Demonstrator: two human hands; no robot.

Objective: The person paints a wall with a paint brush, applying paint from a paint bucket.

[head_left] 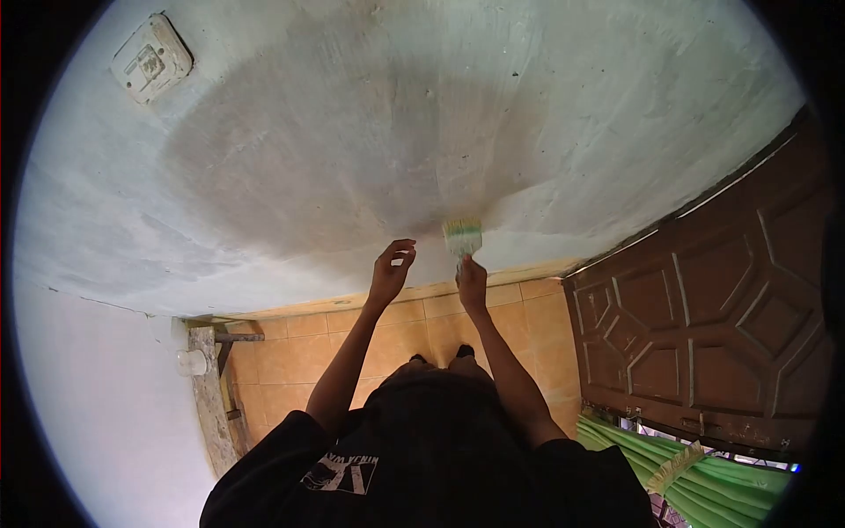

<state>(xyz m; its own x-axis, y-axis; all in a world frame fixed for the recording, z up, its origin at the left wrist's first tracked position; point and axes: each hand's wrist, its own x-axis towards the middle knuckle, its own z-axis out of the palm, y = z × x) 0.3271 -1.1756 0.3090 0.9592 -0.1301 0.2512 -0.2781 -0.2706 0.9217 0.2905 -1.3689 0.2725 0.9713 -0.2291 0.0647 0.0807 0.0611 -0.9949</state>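
**Wall coat: middle patch looks wet, edges and bottom strip not covered**

Using the brush [463, 236] as the landmark here. Far up and to the left of it there's a switch box [151, 58] on the wall [616, 114], and the plaster around that box reads pale and dry-looking to me. Between the box and the brush sits a big darker patch [352, 150], which I'd guess is the freshly coated part, so a fair chunk of the middle seems done.

Just left of the brush, the left hand [390, 271] hangs free near the wall, fingers loosely curled, holding nothing. Can't tell if it actually touches the plaster.

The right hand [472, 280] is directly under the brush, its grip closed tight around the handle, bristles pressed on the wall at the lower rim of the dark patch.

Right of the brush the wall goes pale again up to the wooden door [704, 326], so that side plus the left margin looks like what's left.
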